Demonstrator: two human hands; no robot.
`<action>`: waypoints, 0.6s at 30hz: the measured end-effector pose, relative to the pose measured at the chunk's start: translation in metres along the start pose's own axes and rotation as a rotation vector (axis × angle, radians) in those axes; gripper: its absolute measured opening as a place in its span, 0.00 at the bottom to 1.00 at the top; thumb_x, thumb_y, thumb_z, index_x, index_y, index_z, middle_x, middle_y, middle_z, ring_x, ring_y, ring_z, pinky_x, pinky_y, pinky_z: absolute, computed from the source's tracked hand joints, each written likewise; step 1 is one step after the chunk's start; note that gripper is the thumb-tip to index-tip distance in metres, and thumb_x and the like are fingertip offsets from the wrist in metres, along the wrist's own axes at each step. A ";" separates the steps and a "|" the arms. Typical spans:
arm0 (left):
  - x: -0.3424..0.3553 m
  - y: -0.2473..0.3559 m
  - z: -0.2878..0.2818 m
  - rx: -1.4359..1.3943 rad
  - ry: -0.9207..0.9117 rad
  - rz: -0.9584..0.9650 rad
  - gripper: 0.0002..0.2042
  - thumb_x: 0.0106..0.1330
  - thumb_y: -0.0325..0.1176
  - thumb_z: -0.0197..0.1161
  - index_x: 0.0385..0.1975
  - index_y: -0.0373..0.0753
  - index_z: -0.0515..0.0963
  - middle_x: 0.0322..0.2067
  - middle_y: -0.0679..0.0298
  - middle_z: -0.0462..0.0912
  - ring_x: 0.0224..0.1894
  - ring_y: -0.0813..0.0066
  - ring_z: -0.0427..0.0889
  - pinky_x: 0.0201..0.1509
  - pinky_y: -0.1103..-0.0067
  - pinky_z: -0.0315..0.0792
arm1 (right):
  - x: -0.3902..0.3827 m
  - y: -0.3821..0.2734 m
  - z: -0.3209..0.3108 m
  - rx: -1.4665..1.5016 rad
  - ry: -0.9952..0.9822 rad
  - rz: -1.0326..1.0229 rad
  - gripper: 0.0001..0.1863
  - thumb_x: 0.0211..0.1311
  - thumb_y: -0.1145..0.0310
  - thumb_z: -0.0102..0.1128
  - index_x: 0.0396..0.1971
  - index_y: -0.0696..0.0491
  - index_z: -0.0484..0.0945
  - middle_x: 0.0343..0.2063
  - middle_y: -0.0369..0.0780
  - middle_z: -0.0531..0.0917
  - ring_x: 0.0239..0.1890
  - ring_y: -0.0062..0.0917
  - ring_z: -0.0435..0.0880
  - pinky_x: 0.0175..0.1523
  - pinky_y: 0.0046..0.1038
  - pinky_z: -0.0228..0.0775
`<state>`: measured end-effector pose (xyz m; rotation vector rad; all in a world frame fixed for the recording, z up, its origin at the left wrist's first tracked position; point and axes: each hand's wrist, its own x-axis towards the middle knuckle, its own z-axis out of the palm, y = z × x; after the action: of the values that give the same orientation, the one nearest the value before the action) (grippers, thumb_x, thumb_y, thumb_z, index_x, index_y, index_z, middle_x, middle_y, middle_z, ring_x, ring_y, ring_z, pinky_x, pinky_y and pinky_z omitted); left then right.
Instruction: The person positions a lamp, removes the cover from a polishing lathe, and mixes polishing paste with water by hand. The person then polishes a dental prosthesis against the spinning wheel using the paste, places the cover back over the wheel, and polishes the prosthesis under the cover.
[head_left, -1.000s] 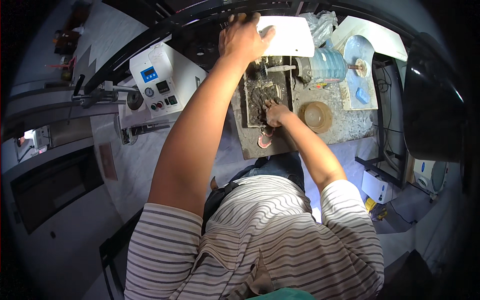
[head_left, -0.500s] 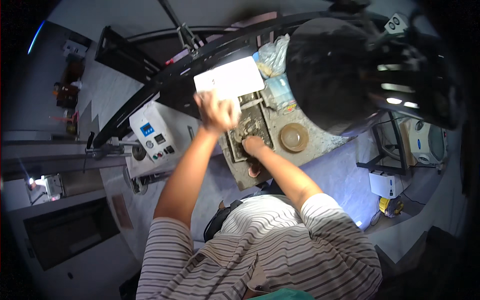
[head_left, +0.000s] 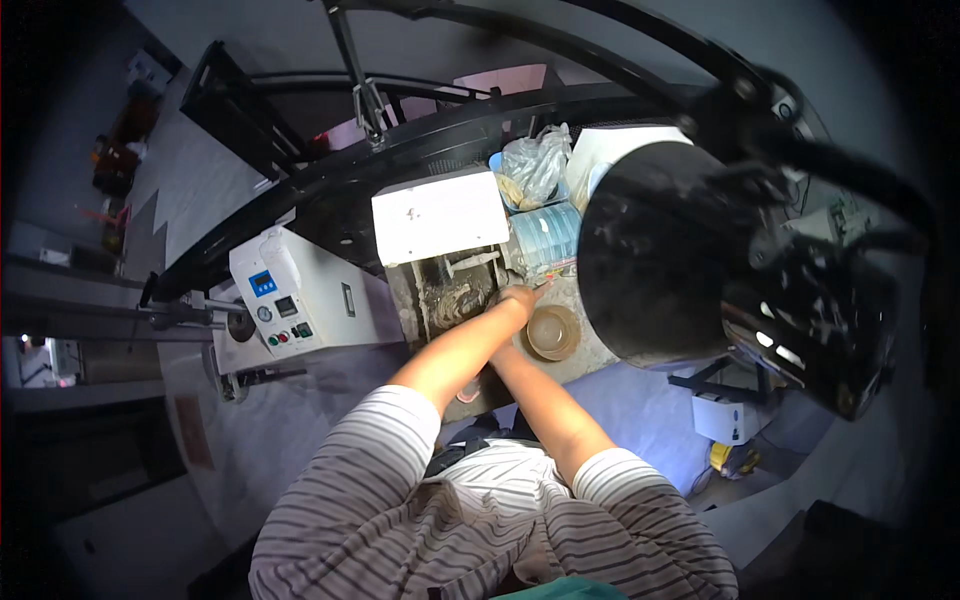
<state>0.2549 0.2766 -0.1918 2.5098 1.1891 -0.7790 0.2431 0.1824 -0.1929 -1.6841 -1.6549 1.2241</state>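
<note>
My left hand [head_left: 518, 298] reaches across to the right, above the right edge of a grimy tray [head_left: 420, 310] with wet, muddy-looking residue. Its fingers appear stretched out toward a small colourful item [head_left: 556, 274] beside a blue-tinted clear plastic container [head_left: 546, 236]. My right hand [head_left: 500, 354] is low at the tray, mostly covered by my left forearm, so what its fingers hold cannot be seen. Just right of both hands stands a round brown bowl [head_left: 553, 333] with cloudy liquid. A white box-shaped cover [head_left: 440, 217] sits at the tray's far end, with a metal bar below it.
A white control unit [head_left: 300, 295] with buttons and a gauge stands on the left. A large black round lamp-like hood [head_left: 650, 260] overhangs the right side. A clear plastic bag [head_left: 537, 165] lies at the back. A black curved frame [head_left: 420, 130] runs behind the bench.
My left hand has come away from the white cover and crossed rightward over my right hand toward the bowl side. The view has shifted; my right hand is now largely hidden.
</note>
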 end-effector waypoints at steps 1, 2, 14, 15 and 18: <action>0.000 0.009 0.004 -0.030 0.006 -0.001 0.34 0.59 0.28 0.55 0.65 0.53 0.48 0.45 0.57 0.80 0.41 0.66 0.83 0.40 0.72 0.77 | -0.002 0.000 -0.004 0.003 0.007 0.010 0.31 0.63 0.50 0.45 0.63 0.50 0.56 0.63 0.47 0.60 0.63 0.38 0.62 0.65 0.37 0.53; 0.005 0.016 0.000 -0.054 0.025 -0.001 0.32 0.59 0.28 0.55 0.64 0.49 0.52 0.45 0.57 0.80 0.42 0.66 0.83 0.40 0.72 0.77 | 0.000 0.004 -0.008 -0.003 0.017 0.019 0.31 0.63 0.50 0.45 0.63 0.50 0.56 0.63 0.48 0.61 0.63 0.39 0.62 0.65 0.37 0.54; -0.004 0.003 0.005 -0.209 0.098 -0.027 0.34 0.59 0.27 0.55 0.67 0.51 0.53 0.41 0.56 0.82 0.36 0.64 0.84 0.35 0.66 0.78 | -0.004 0.004 -0.002 -0.062 -0.074 0.054 0.30 0.62 0.51 0.45 0.60 0.52 0.61 0.57 0.53 0.66 0.59 0.43 0.67 0.62 0.39 0.59; -0.015 -0.005 0.013 -0.179 0.200 0.065 0.27 0.56 0.29 0.57 0.60 0.45 0.62 0.39 0.57 0.83 0.34 0.63 0.84 0.34 0.67 0.77 | -0.006 0.003 0.001 -0.069 -0.086 0.053 0.30 0.62 0.51 0.45 0.60 0.52 0.61 0.57 0.53 0.67 0.58 0.44 0.67 0.62 0.39 0.59; -0.083 -0.018 -0.016 -0.309 0.411 0.131 0.15 0.49 0.32 0.59 0.38 0.35 0.78 0.44 0.49 0.78 0.48 0.52 0.76 0.48 0.58 0.69 | -0.003 0.017 -0.003 -0.087 -0.082 0.090 0.30 0.62 0.51 0.45 0.60 0.52 0.62 0.55 0.55 0.68 0.57 0.45 0.69 0.61 0.39 0.61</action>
<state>0.2032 0.2423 -0.1315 2.5123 1.1408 -0.0352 0.2555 0.1773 -0.2049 -1.8012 -1.7197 1.2961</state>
